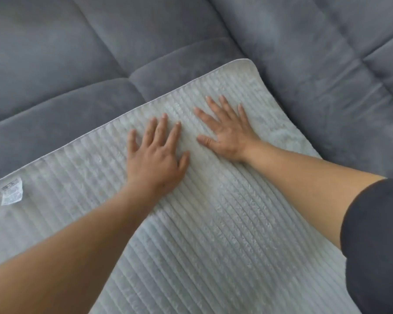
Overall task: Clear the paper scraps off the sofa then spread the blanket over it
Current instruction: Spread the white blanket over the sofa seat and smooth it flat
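Pale ribbed blanket (pixel 213 223) flat on grey sofa (pixel 100 53), white tag (pixel 11 193), both hands' fingers (pixel 161 128) straight, pressing it

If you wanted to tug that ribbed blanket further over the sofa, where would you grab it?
Probably pinch the blanket by its hemmed far edge, near the rounded corner, coming from above: that thin rim lies flat and free on the sofa.
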